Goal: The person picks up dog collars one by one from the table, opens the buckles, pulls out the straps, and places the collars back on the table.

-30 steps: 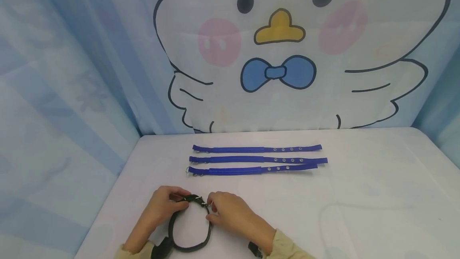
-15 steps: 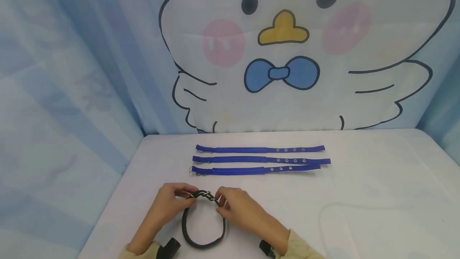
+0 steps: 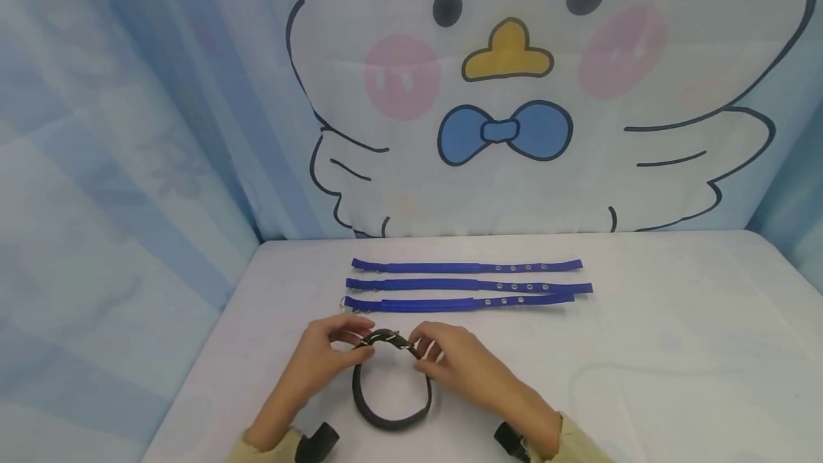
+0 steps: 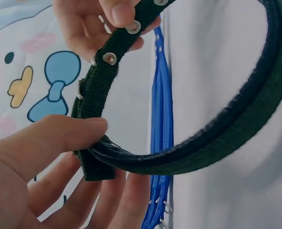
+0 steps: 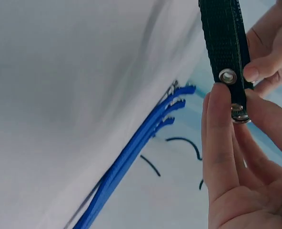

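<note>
A dark green pet collar (image 3: 388, 423) with metal eyelets and a buckle (image 3: 393, 336) is closed into a loop and held up over the white table. My left hand (image 3: 328, 352) pinches it at the upper left, beside the buckle; in the left wrist view the thumb (image 4: 86, 131) presses on the band close to its short free tip (image 4: 99, 171). On the other side, my right hand (image 3: 459, 366) pinches the strap between thumb and fingers. The right wrist view shows those fingertips near an eyelet (image 5: 227, 76) and metal hardware (image 5: 238, 114).
Beyond the hands, three blue collars (image 3: 427, 285) lie flat, side by side, on the white table (image 3: 675, 349). A curtain (image 3: 501, 191) with a cartoon bird rises along the table's back edge. Black wrist devices (image 3: 317, 443) sit at both cuffs.
Both hands have moved right and slightly away from the body with the collar between them. The camera view has shifted slightly. The blue collars have stayed in place.
</note>
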{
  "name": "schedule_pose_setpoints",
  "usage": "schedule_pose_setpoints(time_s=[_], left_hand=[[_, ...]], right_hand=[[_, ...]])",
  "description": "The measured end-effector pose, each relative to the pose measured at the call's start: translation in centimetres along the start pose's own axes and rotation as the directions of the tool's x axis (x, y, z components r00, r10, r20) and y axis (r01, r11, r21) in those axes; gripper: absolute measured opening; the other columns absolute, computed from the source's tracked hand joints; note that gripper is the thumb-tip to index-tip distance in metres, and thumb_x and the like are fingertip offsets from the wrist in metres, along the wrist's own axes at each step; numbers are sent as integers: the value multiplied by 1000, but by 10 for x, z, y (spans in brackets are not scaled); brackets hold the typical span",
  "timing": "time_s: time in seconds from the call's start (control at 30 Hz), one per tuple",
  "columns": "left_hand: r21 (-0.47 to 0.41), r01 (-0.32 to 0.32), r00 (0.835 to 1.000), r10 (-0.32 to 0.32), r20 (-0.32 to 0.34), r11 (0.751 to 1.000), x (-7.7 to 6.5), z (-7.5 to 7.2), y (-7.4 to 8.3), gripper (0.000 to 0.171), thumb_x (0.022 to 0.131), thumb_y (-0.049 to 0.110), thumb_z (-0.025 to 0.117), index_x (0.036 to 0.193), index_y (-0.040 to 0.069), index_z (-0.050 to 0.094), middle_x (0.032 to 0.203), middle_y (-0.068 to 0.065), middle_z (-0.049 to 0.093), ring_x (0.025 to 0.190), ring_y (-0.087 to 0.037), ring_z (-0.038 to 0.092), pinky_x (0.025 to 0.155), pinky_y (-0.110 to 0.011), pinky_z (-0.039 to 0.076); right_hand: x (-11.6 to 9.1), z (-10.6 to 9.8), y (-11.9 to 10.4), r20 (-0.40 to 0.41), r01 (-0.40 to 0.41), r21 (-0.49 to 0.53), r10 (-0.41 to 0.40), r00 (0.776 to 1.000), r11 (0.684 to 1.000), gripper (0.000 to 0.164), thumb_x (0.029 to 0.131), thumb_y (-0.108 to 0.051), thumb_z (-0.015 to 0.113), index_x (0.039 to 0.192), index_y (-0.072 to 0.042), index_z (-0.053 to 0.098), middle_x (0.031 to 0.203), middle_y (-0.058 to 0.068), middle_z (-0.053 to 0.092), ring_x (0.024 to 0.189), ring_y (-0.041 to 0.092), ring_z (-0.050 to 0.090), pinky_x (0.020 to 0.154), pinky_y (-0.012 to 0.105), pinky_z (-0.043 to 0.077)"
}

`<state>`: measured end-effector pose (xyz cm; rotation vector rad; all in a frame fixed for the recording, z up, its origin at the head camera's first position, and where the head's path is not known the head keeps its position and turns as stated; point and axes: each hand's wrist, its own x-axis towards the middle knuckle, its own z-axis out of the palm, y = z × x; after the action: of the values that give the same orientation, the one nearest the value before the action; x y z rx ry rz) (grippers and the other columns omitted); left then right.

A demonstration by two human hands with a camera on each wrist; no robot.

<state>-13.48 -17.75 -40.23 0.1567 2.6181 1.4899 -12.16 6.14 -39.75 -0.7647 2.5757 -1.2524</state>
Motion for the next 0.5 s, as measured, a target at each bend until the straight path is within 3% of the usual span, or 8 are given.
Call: schedule_pose_setpoints(time_s=[0.3,0.5], left_hand=[[-94,2,996,6,88,996,1,14,6,24,85,16,80,107,10,73,103,-4,74,94,-18,69,74,-30,60],[-117,-32,993,45,113,993,1,24,11,24,85,17,80,107,10,74,102,-4,75,93,-17,69,73,-28,59]], right_hand=[[-15,-21,11,4,-15,-25,15,1000,1000,20,92,-8,69,112,-8,65,98,3,69,85,12,65,70,23,57],[-25,-30,14,1,-20,-48,20,1000,999,20,94,-15,69,113,-11,64,97,-3,66,86,8,64,71,23,56]])
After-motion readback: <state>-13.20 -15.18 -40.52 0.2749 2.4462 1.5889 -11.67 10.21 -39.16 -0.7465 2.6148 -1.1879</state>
